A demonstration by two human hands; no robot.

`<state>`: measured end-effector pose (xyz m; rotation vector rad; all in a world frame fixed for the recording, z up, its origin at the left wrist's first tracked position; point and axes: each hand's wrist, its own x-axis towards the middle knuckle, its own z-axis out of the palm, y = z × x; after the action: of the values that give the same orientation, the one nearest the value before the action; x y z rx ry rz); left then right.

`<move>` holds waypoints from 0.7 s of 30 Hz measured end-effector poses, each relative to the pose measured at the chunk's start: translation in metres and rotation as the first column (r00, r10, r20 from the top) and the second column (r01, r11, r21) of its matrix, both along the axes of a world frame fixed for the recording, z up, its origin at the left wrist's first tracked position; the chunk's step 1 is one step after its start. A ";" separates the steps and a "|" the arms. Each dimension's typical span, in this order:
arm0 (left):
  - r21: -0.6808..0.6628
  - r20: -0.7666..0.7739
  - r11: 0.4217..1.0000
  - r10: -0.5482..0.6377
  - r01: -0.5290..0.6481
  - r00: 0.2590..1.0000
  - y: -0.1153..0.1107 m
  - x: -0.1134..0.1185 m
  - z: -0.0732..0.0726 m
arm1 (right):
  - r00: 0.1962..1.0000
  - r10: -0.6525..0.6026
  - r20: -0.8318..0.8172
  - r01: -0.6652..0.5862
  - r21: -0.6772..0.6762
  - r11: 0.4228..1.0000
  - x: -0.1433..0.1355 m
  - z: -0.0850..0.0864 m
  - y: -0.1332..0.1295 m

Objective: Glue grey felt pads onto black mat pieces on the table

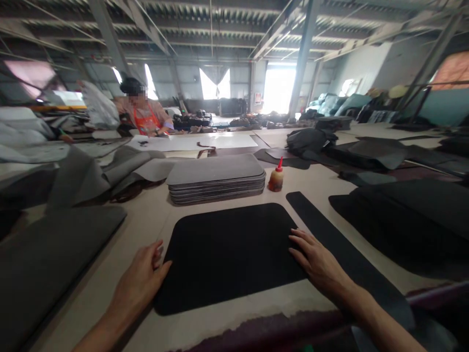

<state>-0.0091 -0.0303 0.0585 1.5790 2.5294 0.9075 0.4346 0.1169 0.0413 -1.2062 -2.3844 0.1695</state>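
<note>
A black rounded-corner sheet lies flat on the table in front of me. At its left edge is my left hand, thumb on the rim and fingers loosely bent and apart from it. My right hand rests its spread fingers on the sheet's right edge. Just behind the sheet stands a neat stack of grey rounded panels. Beside that stack is a small glue bottle with a red nozzle and brownish contents. A long black strip runs diagonally under my right forearm.
Dark sheets are piled at the left and right of the pale tabletop. Loose grey sheets and a dark bundle lie farther back. Across the table a person in an orange apron works near a clear plastic bag.
</note>
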 end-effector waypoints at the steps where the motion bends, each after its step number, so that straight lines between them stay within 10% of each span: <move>1: 0.009 -0.051 0.999 -0.032 0.033 0.998 0.000 0.005 0.003 | 1.000 -0.014 -0.021 0.014 0.000 1.000 0.000 0.001 -0.001; 7: 0.071 -0.163 0.925 -0.357 0.372 0.920 0.005 0.072 0.020 | 0.990 -0.116 -0.075 0.124 0.108 0.986 0.025 0.004 0.020; 13: -0.004 -0.122 0.794 -0.603 0.608 0.788 0.035 0.143 0.030 | 0.935 -0.159 0.317 0.163 0.015 0.986 0.050 0.003 0.079; 21: 0.003 -0.113 0.785 -0.615 0.619 0.780 0.060 0.151 -0.003 | 0.865 -0.328 0.380 0.355 0.000 0.935 0.048 -0.012 0.137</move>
<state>0.1416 0.0292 0.0551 2.3060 1.8062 0.7894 0.4828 0.2537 0.0296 -1.8132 -2.4341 -0.1050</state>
